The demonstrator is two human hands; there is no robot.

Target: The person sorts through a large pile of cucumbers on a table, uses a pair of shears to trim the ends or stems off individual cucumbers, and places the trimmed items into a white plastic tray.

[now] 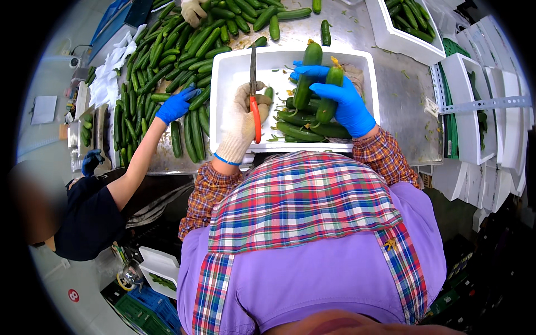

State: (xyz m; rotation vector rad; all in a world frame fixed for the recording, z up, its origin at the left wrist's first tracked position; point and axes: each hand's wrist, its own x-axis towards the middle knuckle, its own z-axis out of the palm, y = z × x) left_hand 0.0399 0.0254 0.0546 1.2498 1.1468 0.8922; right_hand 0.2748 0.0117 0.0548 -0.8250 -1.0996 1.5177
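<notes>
My left hand [241, 120], in a beige cotton glove, grips a pair of scissors [256, 117] by the red handle, with the dark blades pointing away from me. In my right hand [353, 103], gloved in blue, two cucumbers [309, 75] are held side by side, yellow blossoms at their far ends. Both hands are over a white foam box [230, 70] directly in front of me. Beneath my right hand, several cucumbers [300, 132] lie in the box's near right part. A cucumber end [269, 93] shows beside my left fingers.
Loose cucumbers [184, 47] pile up on the metal table [410, 123], left and beyond the box. At left, a co-worker's blue-gloved hand [177, 105] reaches into the pile; another person's gloved hand [193, 12] is at the far side. More foam boxes [385, 33] stand right.
</notes>
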